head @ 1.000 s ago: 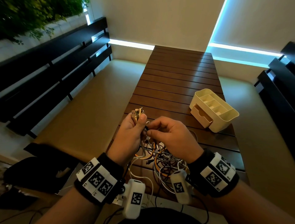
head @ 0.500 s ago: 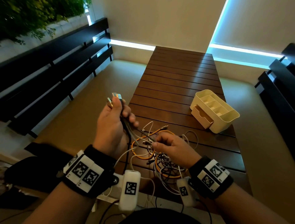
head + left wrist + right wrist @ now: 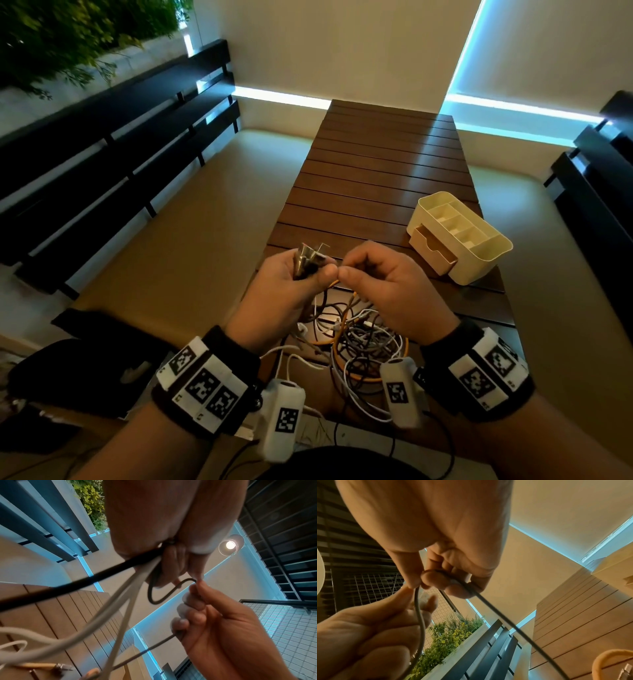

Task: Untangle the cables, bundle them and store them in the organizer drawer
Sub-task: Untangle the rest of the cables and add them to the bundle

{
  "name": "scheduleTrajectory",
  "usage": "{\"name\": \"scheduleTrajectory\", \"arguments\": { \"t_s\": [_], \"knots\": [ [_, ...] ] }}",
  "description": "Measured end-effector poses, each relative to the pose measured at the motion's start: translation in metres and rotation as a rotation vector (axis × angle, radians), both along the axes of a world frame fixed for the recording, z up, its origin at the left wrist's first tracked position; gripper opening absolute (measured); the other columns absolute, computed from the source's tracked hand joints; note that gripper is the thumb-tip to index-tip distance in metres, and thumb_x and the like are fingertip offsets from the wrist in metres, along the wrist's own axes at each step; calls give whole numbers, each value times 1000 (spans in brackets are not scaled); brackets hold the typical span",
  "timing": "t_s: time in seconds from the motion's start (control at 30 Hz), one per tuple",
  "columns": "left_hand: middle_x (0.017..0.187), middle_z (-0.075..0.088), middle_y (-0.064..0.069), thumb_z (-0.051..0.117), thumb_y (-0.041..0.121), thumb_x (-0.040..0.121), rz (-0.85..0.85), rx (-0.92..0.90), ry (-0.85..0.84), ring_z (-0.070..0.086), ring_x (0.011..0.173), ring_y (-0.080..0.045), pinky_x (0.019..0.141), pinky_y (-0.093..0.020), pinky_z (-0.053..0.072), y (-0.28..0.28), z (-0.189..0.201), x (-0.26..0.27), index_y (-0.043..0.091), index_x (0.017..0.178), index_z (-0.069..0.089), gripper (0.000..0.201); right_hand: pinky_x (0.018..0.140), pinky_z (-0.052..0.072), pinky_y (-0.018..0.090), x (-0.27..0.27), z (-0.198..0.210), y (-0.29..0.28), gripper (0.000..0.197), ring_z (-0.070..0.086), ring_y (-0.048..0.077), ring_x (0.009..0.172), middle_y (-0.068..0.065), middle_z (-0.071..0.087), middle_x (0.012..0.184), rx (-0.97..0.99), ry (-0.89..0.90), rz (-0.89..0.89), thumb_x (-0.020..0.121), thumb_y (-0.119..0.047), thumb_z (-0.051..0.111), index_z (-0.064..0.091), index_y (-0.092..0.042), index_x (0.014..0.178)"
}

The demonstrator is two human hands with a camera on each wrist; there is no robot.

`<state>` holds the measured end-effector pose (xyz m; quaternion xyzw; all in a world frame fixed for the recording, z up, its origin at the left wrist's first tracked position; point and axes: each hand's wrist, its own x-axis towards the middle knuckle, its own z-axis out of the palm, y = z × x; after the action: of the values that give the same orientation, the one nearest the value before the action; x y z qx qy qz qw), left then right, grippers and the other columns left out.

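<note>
Left hand [image 3: 291, 277] clutching gathered cable plugs [image 3: 310, 257], now back beside right hand [image 3: 380, 284] after swinging out left. Right hand pinching a thin dark cable [image 3: 164, 595], feeding another end across. Tangled cables [image 3: 359, 342] on near table [image 3: 376, 164]; organizer drawer [image 3: 433, 251] open, far right. Untangling still under way.

Both hands [image 3: 284, 281] [image 3: 383, 284] raised, fingers curled, thumbs nearly touching.

Cable tangle [image 3: 359, 339] lies on table [image 3: 376, 171], organizer [image 3: 459, 236] behind-right.
</note>
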<state>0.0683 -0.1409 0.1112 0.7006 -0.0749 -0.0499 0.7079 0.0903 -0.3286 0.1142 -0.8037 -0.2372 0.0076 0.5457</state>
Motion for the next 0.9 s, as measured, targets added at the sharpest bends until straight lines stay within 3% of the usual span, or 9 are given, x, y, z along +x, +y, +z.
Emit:
{"name": "scheduleTrajectory", "arguments": {
  "t_s": [0.13, 0.23, 0.3, 0.5, 0.6, 0.67, 0.77, 0.83, 0.9],
  "knots": [
    [55, 36, 2, 65, 38, 87, -72, 48, -1, 32, 44, -10, 43, -23, 31, 3, -1, 2, -8, 98, 57, 48, 63, 52, 43, 0, 1, -2, 7, 59, 24, 68, 0, 64, 79, -13, 12, -7, 94, -19, 65, 65, -25, 91],
    [55, 36, 3, 61, 32, 95, -130, 41, 2, 30, 44, -11, 43, -23, 30, 5, -3, 2, 6, 84, 54, 29, 63, 53, 41, 1, -2, -2, 5, 59, 19, 66, -5, 64, 77, -20, 24, -1, 93, -19, 66, 66, -24, 91],
    [54, 34, 2, 60, 31, 95, -139, 25, 20, 28, 43, -12, 43, -23, 28, 6, -4, 3, 8, 83, 52, 27, 64, 53, 41, 2, -3, -1, 5, 59, 15, 65, -6, 64, 77, -17, 27, 1, 93, -21, 66, 65, -26, 91],
    [50, 30, 4, 58, 27, 95, -45, -89, 33, 24, 41, -12, 43, -23, 26, 15, 4, 6, 11, 78, 44, 27, 71, 56, 49, 4, -14, -6, 6, 63, 29, 70, 9, 64, 78, -7, 73, -31, 95, -25, 62, 67, -25, 92],
    [53, 28, -1, 56, 27, 90, 57, -110, 50, 24, 44, -14, 44, -25, 27, 28, 8, 9, 9, 81, 44, 23, 74, 56, 58, 5, -25, -15, 11, 64, 35, 73, 12, 64, 78, -26, 124, -92, 96, -24, 60, 67, -29, 89],
    [53, 28, -2, 57, 23, 93, 103, -29, 56, 25, 43, -14, 45, -25, 27, 34, 2, 13, 4, 87, 48, 22, 73, 55, 59, 6, -27, -18, 13, 63, 35, 72, 11, 65, 77, -46, 120, -124, 96, -25, 60, 68, -32, 88],
    [53, 35, 3, 58, 24, 99, 178, 236, 71, 31, 45, -15, 51, -34, 33, 36, -15, 19, -10, 90, 47, 36, 72, 57, 50, 10, -23, -18, 11, 63, 25, 72, 3, 66, 78, -112, 55, -157, 95, -27, 62, 69, -30, 86],
    [55, 37, 5, 59, 29, 98, 251, 326, 30, 33, 51, -17, 58, -40, 34, 37, -19, 23, -6, 88, 51, 37, 70, 57, 44, 15, -18, -18, 10, 63, 18, 69, -1, 65, 75, -233, 29, -138, 94, -29, 63, 67, -29, 85],
    [58, 39, 3, 58, 30, 98, 315, 355, -27, 36, 53, -17, 57, -39, 35, 33, -15, 24, -5, 89, 56, 37, 68, 58, 37, 18, -13, -17, 12, 63, 12, 67, -5, 65, 74, -418, 53, -79, 94, -32, 62, 64, -33, 83]
  ]
}}
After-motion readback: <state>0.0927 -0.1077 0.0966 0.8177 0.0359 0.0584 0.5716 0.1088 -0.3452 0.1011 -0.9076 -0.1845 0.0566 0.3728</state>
